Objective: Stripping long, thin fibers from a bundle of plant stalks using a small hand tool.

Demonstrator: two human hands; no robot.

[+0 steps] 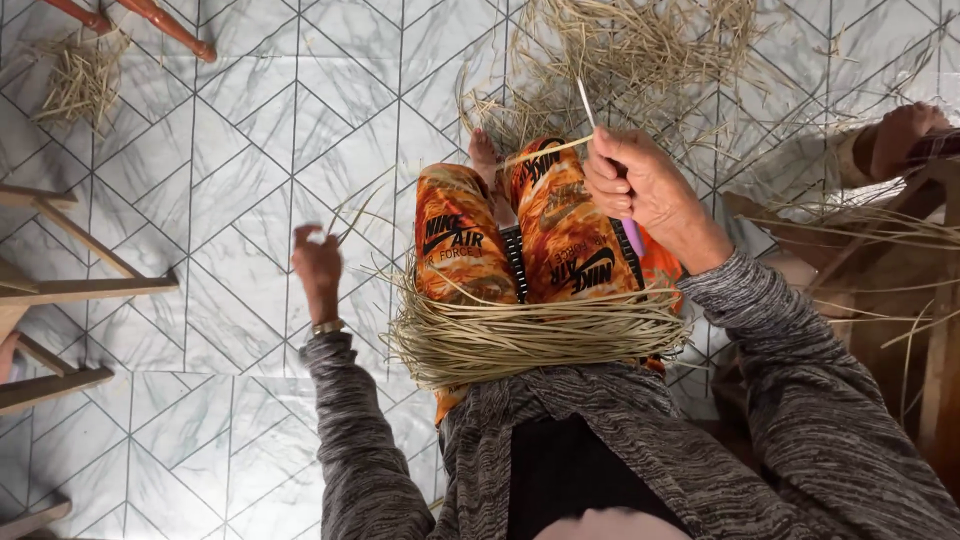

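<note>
Here the right hand [640, 185] has its grip closed on a thin knife [586, 103] while the left hand [318, 262] pinches a straw strip [352, 218] above the lap bundle [535, 335].

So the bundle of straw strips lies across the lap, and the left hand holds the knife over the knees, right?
Not quite. In the head view the right hand grips the knife over the knees; the left hand pinches only a thin strip. The bundle does lie across the lap.
</note>
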